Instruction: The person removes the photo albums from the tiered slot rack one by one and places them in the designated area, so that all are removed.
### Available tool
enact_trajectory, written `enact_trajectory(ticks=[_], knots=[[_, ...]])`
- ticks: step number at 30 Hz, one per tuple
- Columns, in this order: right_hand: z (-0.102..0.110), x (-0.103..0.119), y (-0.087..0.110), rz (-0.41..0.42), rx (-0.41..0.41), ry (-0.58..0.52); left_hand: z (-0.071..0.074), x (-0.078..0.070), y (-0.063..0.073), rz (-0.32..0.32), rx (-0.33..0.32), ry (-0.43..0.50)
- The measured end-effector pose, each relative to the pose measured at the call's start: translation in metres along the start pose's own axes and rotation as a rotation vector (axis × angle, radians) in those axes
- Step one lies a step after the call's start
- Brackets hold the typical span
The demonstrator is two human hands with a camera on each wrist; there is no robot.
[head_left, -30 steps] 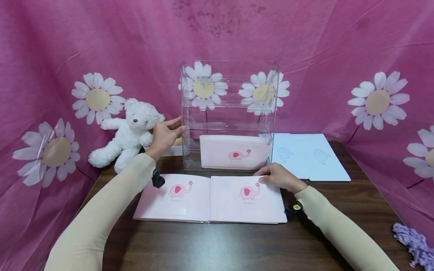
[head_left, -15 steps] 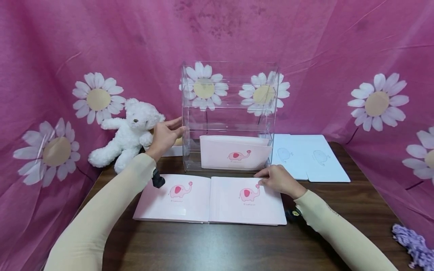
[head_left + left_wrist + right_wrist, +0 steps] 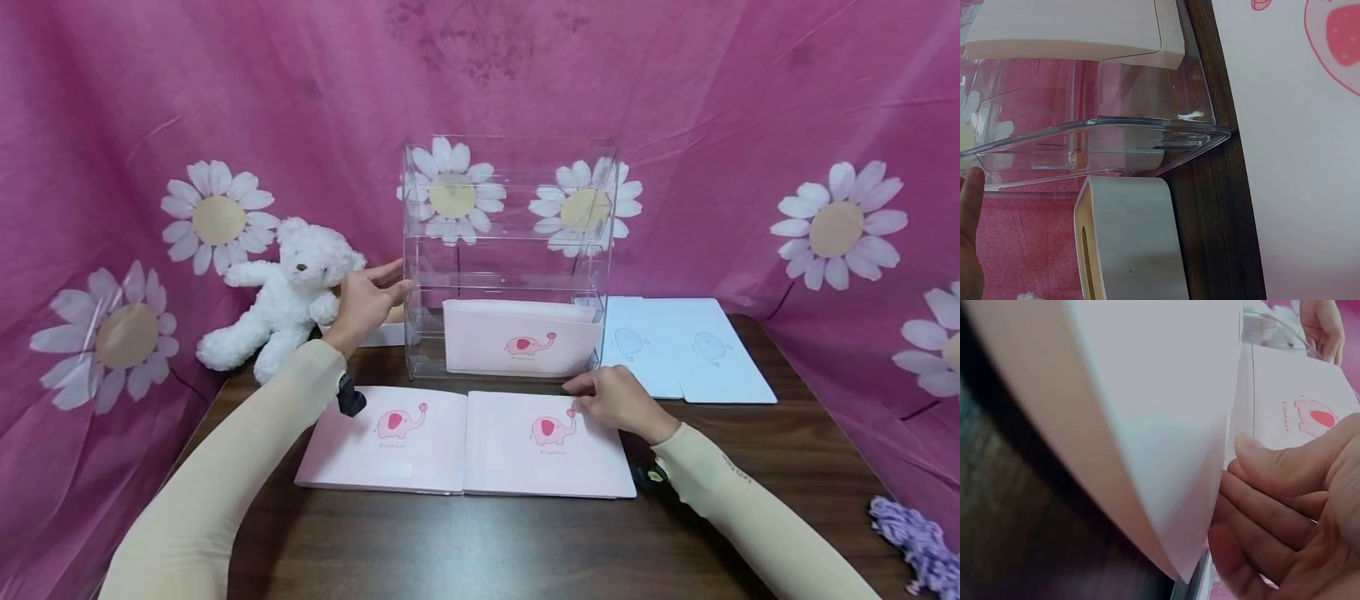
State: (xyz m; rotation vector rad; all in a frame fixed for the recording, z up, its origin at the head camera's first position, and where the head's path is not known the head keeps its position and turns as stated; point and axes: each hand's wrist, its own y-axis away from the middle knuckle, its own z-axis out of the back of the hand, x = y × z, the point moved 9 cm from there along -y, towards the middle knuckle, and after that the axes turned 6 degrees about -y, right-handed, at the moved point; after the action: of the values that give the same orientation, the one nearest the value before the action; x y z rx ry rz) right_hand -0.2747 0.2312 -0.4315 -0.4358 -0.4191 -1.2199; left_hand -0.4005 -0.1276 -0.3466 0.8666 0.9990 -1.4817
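An open pink book (image 3: pixel 480 475) with a red elephant on each page lies flat on the table. At its upper right edge, my right hand (image 3: pixel 622 402) pinches the book, thumb over the page and fingers curled at the edge. My left hand (image 3: pixel 363 304) touches the left side of a clear acrylic rack (image 3: pixel 502 279) with thumb and fingers extended; one finger shows against the side panel in the left wrist view. Another pink elephant book (image 3: pixel 487 342) stands in the rack's lowest tier, just behind the open one.
A white teddy bear (image 3: pixel 288 283) sits behind my left arm. Beside the rack is a white box (image 3: pixel 1138 244) with a slotted wooden top. An open light-blue whale book (image 3: pixel 675 367) lies at the back right. Purple yarn (image 3: pixel 911 533) is at the right edge.
My right hand and forearm have shifted very slightly down at the book's edge. The left hand, rack and books look the same.
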Motion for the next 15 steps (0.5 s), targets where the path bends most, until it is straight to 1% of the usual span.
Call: enact_trajectory(ticks=[3, 6, 12, 15], knots=[[0.005, -0.003, -0.001, -0.019, -0.017, -0.041, -0.002, -0.002, 0.000, -0.001, 0.014, 0.015], [0.013, -0.002, -0.002, -0.013, -0.045, -0.097, -0.003, -0.004, 0.000, -0.002, 0.020, 0.021], [0.023, 0.004, -0.004, 0.040, -0.039, -0.217, -0.001, -0.002, 0.000, 0.013, 0.011, 0.005], [0.030, 0.010, -0.003, 0.078, -0.058, -0.290, 0.000, 0.000, 0.001, 0.019, 0.003, -0.010]])
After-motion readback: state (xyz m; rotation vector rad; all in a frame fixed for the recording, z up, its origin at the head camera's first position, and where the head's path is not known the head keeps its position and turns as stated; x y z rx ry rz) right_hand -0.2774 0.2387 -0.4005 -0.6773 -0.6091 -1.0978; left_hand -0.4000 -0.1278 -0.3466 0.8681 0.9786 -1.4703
